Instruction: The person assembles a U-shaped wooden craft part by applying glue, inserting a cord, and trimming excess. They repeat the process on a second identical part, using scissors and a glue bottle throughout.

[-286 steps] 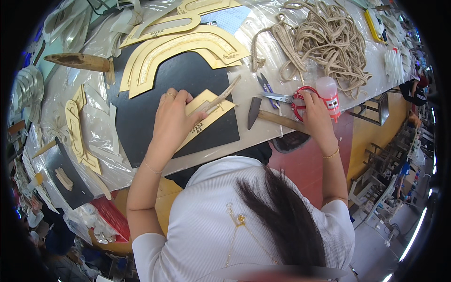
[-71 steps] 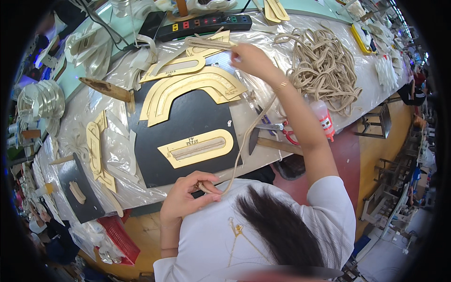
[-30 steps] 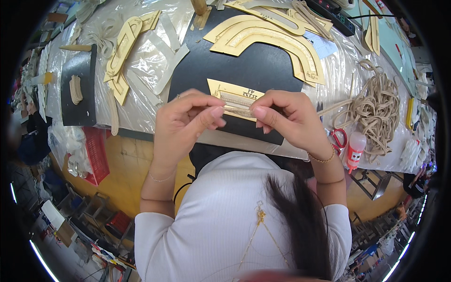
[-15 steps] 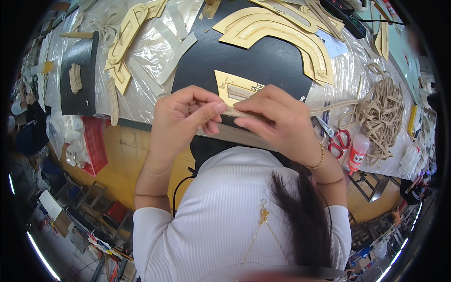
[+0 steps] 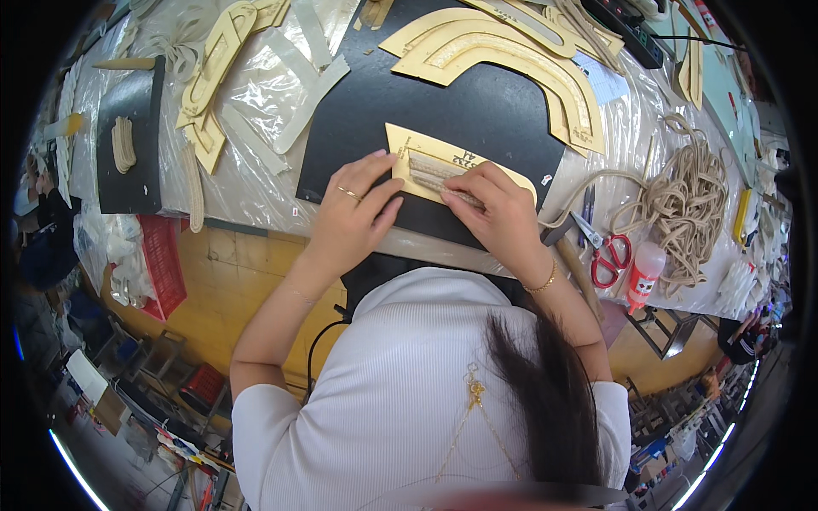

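A cream template board [image 5: 443,148] with a long slot lies on the black mat [image 5: 354,119] in front of me. Several rows of beige braided cord [image 5: 429,169] sit in the slot. My left hand [image 5: 354,209] holds nothing; its fingers are apart, with the tips at the board's left end. At the slot's lower edge, the fingers of my right hand [image 5: 497,209] pinch the beige cord and press it against the rows. From beyond that hand a length of cord runs right to a tangled heap of cord [image 5: 686,192].
Red-handled scissors [image 5: 609,255] and a red-and-white bottle [image 5: 645,277] lie right. Curved cream templates [image 5: 503,51] are stacked at the far side, others [image 5: 221,72] at left beside grey strips [image 5: 311,106]. A small black board [image 5: 132,183] bears a cord bundle. Below left is a red crate [image 5: 162,264].
Both hands have lowered to the template, and the cord held between them is now at the slot. My left hand has let go of the cord and spread its fingers.
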Action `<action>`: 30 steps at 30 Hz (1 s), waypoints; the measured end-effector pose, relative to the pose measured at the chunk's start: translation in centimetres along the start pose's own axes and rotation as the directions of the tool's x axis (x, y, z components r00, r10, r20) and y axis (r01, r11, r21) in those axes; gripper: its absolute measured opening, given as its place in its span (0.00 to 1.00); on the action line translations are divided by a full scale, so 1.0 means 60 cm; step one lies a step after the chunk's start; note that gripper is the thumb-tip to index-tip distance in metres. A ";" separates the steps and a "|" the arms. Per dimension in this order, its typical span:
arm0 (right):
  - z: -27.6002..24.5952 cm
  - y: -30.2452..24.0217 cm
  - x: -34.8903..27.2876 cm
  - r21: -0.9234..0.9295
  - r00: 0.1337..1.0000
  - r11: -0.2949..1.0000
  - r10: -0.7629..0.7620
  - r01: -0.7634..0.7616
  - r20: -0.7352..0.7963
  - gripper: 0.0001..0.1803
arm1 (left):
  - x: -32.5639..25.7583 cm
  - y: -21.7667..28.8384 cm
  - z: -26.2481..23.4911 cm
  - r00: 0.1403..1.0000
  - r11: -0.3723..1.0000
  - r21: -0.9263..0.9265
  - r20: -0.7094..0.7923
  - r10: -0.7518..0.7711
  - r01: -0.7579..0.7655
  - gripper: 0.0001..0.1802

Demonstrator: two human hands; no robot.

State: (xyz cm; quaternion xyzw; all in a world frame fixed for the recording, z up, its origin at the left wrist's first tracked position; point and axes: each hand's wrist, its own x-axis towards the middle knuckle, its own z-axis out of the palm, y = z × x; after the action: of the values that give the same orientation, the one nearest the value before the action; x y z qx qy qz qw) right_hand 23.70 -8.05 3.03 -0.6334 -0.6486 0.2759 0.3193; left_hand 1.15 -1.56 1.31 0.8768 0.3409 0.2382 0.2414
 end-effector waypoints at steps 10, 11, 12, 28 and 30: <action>0.010 0.002 0.014 -0.074 1.000 0.997 -0.027 0.027 -0.001 0.07 | -0.015 -0.006 0.016 0.996 0.990 0.108 0.044 0.081 -0.085 0.23; 0.009 0.003 0.014 -0.080 1.000 0.996 -0.029 0.029 0.001 0.07 | -0.014 -0.005 0.016 0.995 0.990 0.111 0.051 0.085 -0.090 0.25; 0.009 0.004 0.015 -0.081 1.000 0.996 -0.028 0.029 0.007 0.07 | -0.014 -0.003 0.017 0.995 0.986 0.135 0.055 0.088 -0.095 0.26; 0.013 0.016 0.006 -0.129 0.989 0.981 -0.148 0.143 -0.024 0.07 | 0.000 0.040 0.022 0.989 0.931 0.356 0.145 0.038 -0.088 0.30; 0.013 0.019 0.004 -0.132 0.986 0.978 -0.163 0.159 -0.019 0.08 | 0.001 0.043 0.022 0.987 0.925 0.368 0.154 0.039 -0.094 0.30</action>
State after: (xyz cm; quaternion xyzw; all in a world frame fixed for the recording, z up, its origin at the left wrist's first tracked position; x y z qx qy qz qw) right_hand 23.87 -7.71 1.66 -0.6024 -0.7096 0.1966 0.3083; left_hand 3.21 -3.51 1.82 0.9326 0.3319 0.1132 0.0857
